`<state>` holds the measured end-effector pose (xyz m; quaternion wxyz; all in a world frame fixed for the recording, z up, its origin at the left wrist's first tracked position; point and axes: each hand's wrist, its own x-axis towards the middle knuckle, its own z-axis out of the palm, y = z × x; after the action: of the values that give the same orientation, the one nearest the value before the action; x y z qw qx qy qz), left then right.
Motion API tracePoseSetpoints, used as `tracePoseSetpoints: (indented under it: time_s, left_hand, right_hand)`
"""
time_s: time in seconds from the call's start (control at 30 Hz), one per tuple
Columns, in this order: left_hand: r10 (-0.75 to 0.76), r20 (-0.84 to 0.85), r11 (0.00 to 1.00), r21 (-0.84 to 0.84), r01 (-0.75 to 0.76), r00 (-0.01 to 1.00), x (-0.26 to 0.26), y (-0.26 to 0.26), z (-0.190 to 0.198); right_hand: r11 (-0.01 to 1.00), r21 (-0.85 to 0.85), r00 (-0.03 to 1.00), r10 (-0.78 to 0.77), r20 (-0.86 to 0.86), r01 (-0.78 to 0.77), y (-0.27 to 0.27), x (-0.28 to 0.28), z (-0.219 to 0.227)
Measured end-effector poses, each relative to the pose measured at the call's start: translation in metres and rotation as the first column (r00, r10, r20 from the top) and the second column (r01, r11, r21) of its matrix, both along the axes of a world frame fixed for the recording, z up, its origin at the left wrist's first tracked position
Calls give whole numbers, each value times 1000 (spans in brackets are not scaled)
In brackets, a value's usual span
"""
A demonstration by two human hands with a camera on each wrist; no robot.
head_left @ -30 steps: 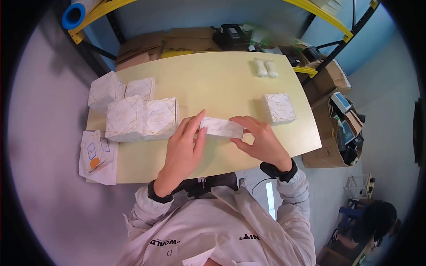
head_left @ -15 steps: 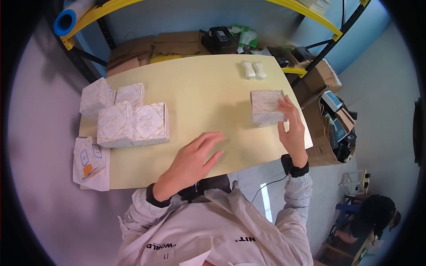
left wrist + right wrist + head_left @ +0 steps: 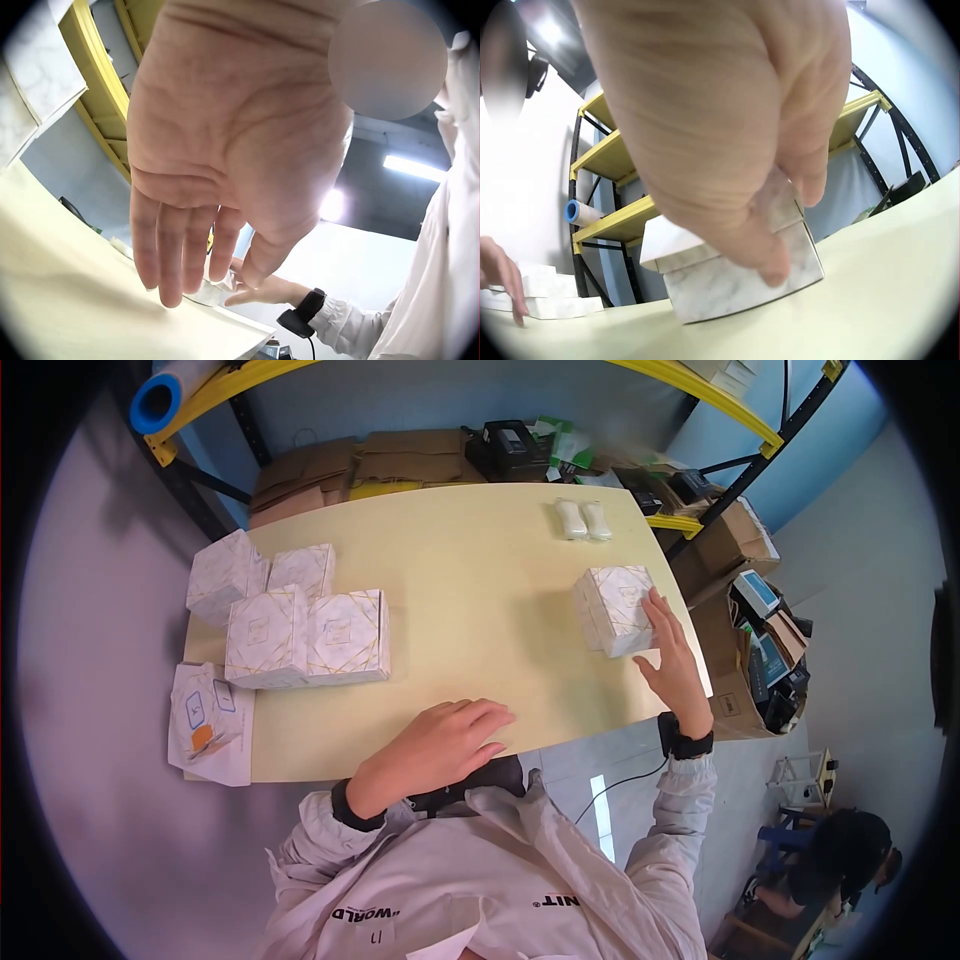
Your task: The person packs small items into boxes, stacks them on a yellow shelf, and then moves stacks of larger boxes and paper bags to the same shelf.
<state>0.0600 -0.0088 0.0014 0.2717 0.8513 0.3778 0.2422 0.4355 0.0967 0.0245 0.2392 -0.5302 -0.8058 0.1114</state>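
Note:
A white marble-patterned box [image 3: 618, 610] with gold lines stands on the right part of the table. My right hand [image 3: 675, 665] grips it at its right near corner. In the right wrist view the thumb [image 3: 769, 262] lies across one side of the box [image 3: 735, 289], while the fingers reach over another side. A seam runs between its upper and lower parts. My left hand [image 3: 440, 745] is over the table's near edge, fingers loosely extended, holding nothing; its bare palm [image 3: 232, 135] fills the left wrist view.
Several similar boxes [image 3: 265, 635] stand grouped on the table's left. A paper-backed package [image 3: 205, 710] lies at the near left corner. Two small white packets [image 3: 583, 520] lie at the far right. A full carton [image 3: 725, 660] stands beyond the right edge, with a yellow shelf [image 3: 700, 400] behind.
Both hands held a marble-patterned piece in the middle; it no longer shows there. The right hand moved right to the box, which has turned. The left hand drew back toward the near edge.

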Motion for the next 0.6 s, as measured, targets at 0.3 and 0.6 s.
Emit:
tracePoseSetpoints:
  time_s: [0.3,0.6]
  left_hand:
    - [-2,-10,999,40,3,1000,0,2,5]
    - [-24,-39,1000,9,24,999,4,4,6]
  right_hand:
    - [996,79,999,37,36,-40,8,15,1]
    - [941,332,967,-19,253,-68,7,2,6]
